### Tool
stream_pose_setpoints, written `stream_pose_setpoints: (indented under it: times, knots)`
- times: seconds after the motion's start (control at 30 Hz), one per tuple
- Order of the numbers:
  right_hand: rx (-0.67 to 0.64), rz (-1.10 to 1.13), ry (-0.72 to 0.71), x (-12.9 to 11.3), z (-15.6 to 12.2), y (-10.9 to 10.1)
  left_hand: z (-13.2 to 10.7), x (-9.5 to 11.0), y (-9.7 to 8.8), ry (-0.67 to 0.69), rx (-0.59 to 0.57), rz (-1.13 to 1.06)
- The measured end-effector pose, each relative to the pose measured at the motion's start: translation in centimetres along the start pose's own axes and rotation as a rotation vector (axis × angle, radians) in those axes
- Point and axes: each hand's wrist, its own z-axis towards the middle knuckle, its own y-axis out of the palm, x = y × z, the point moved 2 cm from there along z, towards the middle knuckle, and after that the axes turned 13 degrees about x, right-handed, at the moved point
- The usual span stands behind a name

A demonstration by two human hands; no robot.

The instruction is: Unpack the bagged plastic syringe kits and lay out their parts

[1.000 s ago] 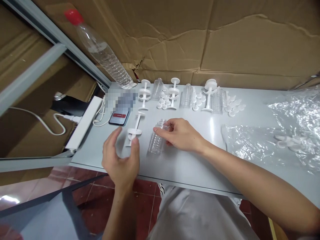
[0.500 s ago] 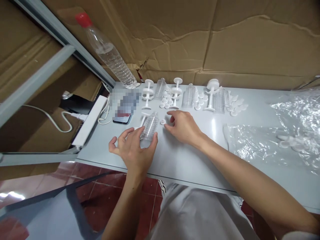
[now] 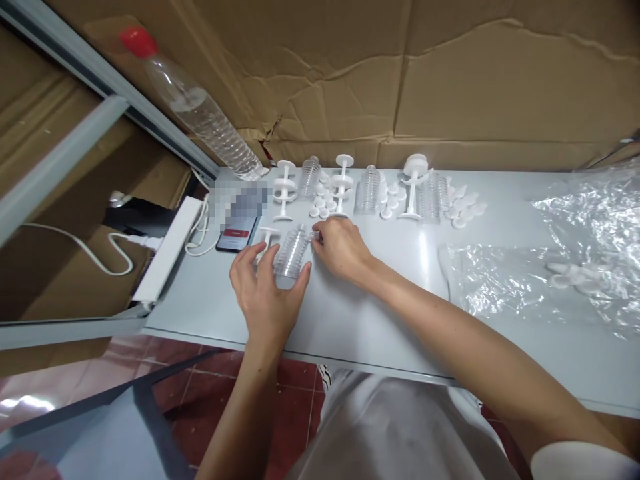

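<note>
My left hand grips a small clear ribbed plastic bottle between thumb and fingers, tilted over the pale grey table. My right hand is closed in a pinch right at the bottle's mouth; what it pinches is too small to make out. A white plunger-like part stands just left of the bottle, partly behind my left fingers. Farther back, a row of white plunger parts, clear bottles and small white caps stretches across the table.
A phone lies at the table's left end beside a white power strip with cables. A large water bottle with a red cap leans on the cardboard wall. Crumpled clear plastic bags holding white parts cover the right side.
The clear bottle passed from my right hand into my left hand. My right hand went to a small white cap on the table, then closed in at the bottle's mouth.
</note>
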Motion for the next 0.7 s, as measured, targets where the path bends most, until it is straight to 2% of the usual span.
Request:
stream_pose_setpoints:
  times: [0.33, 0.47, 0.53, 0.57, 0.6, 0.63, 0.7]
  knots:
    - [-0.016, -0.009, -0.028, 0.1, -0.3, -0.1, 0.3, 0.4, -0.3, 0.020, -0.020, 0.009]
    - [-0.050, -0.018, -0.036, -1.0, -1.5, -1.8, 0.6, 1.3, -1.4, 0.001, -0.018, 0.038]
    - [-0.052, -0.019, -0.065, -1.6, -3.8, -3.7, 0.6, 2.5, -2.4, 0.033, 0.028, -0.018]
    - [-0.024, -0.016, -0.109, -1.8, -5.6, -5.0, 0.5, 3.3, -2.9, 0.058, 0.052, -0.069]
    - [0.057, -0.012, -0.160, -1.7, -7.6, -6.6, 0.4, 4.2, -3.3, 0.083, 0.056, -0.136]
    - [0.163, -0.018, -0.179, -1.2, -9.9, -8.2, 0.2, 5.3, -3.6, 0.092, 0.023, -0.216]
    - [0.397, -0.066, -0.188, 1.0, -14.9, -11.5, -0.2, 7.6, -3.4, 0.032, -0.184, -0.410]
